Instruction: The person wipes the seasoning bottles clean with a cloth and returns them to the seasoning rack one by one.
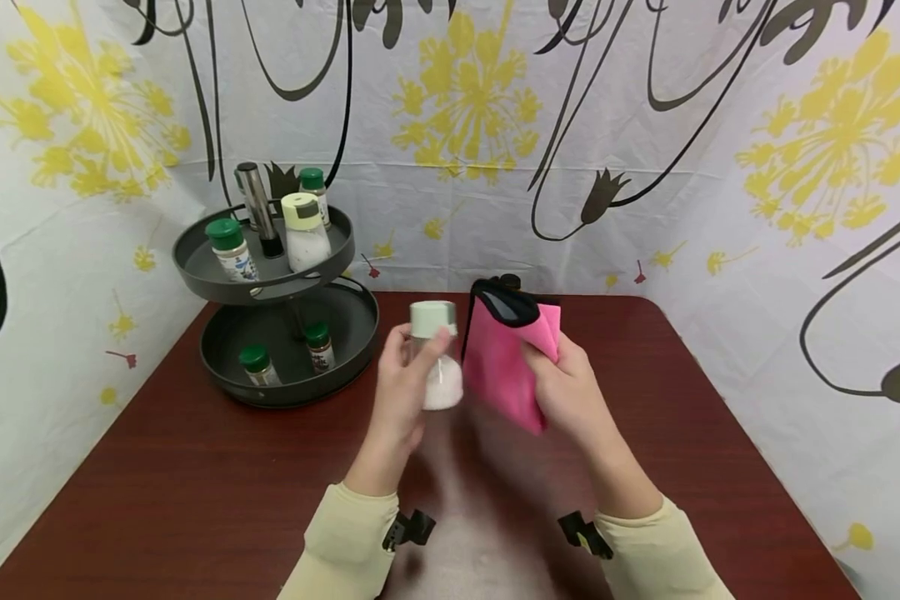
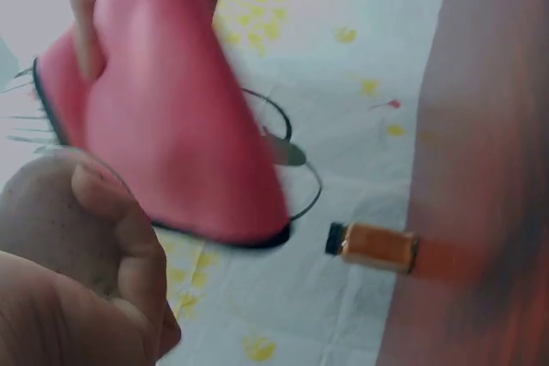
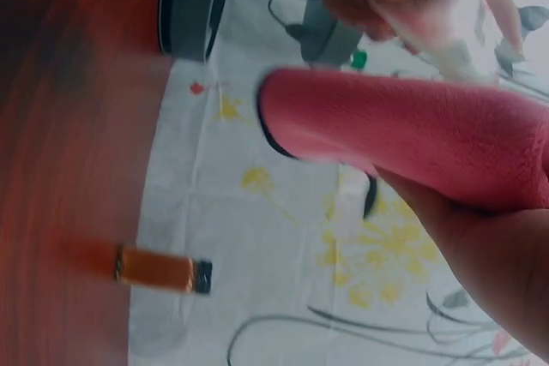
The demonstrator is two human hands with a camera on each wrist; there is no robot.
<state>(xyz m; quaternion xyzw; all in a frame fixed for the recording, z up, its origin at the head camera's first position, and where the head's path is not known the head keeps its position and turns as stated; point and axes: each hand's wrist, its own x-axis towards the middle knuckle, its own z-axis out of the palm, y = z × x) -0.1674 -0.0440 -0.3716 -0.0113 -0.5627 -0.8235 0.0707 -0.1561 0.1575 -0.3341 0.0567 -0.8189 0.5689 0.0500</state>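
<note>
My left hand [image 1: 397, 392] grips a clear shaker jar [image 1: 444, 385] with a pale green lid and white grains inside, held upright over the table. In the left wrist view, the fingers curl round the jar's rounded bottom [image 2: 51, 225]. Close beside it on the right, my right hand [image 1: 576, 392] holds a fuzzy pink cloth [image 1: 498, 367] with black edging, folded over and hanging down toward the jar. In the right wrist view the cloth [image 3: 386, 117] looks doubled into a thick fold, with part of the hand hidden behind it.
A dark two-tier round stand [image 1: 300, 387] at the back left carries green-capped spice jars [image 1: 230, 248], a metal grinder [image 1: 258, 208] and another shaker with a pale lid [image 1: 305, 237]. An amber bottle with a dark cap [image 3: 159, 268] stands near the table's far edge, before a patterned curtain [image 1: 435, 225].
</note>
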